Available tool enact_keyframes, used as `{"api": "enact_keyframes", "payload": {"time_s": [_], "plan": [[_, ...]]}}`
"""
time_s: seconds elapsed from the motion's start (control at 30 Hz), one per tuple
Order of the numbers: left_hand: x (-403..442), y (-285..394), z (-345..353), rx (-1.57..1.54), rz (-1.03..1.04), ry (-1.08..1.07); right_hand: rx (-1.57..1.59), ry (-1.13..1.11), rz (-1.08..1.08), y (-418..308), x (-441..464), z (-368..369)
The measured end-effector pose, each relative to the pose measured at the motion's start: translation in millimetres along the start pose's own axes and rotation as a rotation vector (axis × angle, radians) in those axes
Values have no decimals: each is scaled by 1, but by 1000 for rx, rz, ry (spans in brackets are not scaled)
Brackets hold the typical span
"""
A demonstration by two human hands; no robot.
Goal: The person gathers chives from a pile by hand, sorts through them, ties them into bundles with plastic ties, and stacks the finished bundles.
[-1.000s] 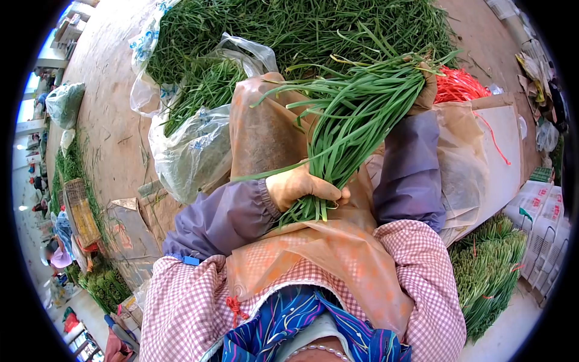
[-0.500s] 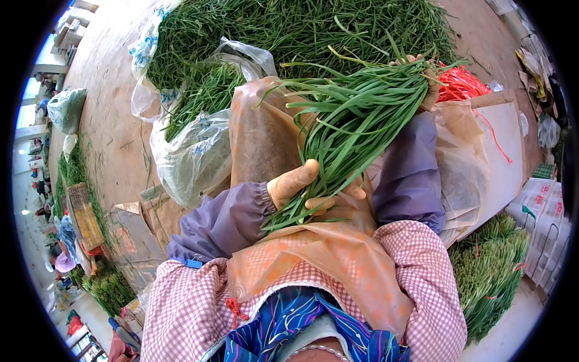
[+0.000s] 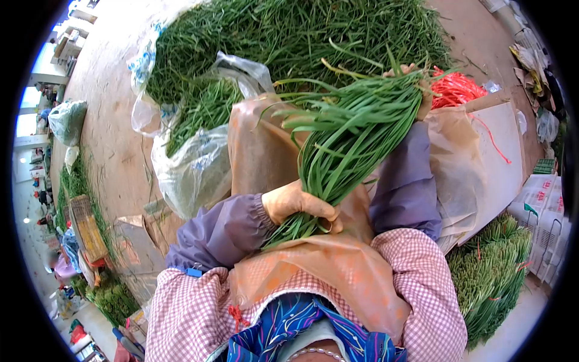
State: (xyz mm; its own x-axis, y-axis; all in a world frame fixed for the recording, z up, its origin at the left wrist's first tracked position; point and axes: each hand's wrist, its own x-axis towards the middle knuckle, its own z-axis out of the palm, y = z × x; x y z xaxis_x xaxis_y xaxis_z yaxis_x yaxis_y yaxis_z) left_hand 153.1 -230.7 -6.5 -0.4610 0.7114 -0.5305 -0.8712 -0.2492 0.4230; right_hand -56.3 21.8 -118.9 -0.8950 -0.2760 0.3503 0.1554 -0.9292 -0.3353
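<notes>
A thick bunch of long green stalks (image 3: pixel 356 133) lies diagonally over my lap. My left hand (image 3: pixel 298 204) is wrapped round its lower left end, fingers closed. At the upper right end my right hand (image 3: pixel 425 96) grips the bunch, its fingers partly hidden by the leaves. Below the bunch is an orange-tinted clear apron (image 3: pixel 325 259). Beyond it spreads a large heap of green stalks (image 3: pixel 289 36). A clear plastic bag (image 3: pixel 193 172) with more stalks sits left of my knee.
Red ties (image 3: pixel 455 89) lie at the right by a board (image 3: pixel 503 145). Bundled stalks (image 3: pixel 491 277) stand at the lower right beside white crates (image 3: pixel 543 211). At the far left are a wicker basket (image 3: pixel 87 228), a filled bag (image 3: pixel 67 122) and a person (image 3: pixel 63 265).
My left hand opened its fingers half a second ago and has now closed round the lower end of the bunch again. My right hand has shifted slightly down, still gripping the upper end.
</notes>
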Motion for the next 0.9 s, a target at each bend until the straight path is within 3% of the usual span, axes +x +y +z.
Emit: {"api": "enact_keyframes", "payload": {"time_s": [0.23, 0.37, 0.47, 0.6, 0.63, 0.67, 0.77, 0.9], "plan": [[2, 7, -1, 90, -42, 89, 120, -80, -38, 4, -1, 1], [6, -2, -9, -163, -112, -78, 94, -128, -13, 3, -1, -13], [-1, 13, -13, 22, -48, -65, 128, -121, -33, 10, -1, -9], [-13, 31, -12, 137, -182, 256, 204, -102, -50, 21, -3, -15], [-11, 35, -5, 133, -176, 252, 261, -163, -37, 24, -1, -16], [-8, 30, -5, 92, -130, 203, 254, -142, -45, 27, -1, -18], [-6, 29, -16, -98, -250, 70, 214, -25, -59, 34, -5, -15], [-21, 78, 7, 258, -98, 232, 190, 152, -78, 63, -8, -19]]}}
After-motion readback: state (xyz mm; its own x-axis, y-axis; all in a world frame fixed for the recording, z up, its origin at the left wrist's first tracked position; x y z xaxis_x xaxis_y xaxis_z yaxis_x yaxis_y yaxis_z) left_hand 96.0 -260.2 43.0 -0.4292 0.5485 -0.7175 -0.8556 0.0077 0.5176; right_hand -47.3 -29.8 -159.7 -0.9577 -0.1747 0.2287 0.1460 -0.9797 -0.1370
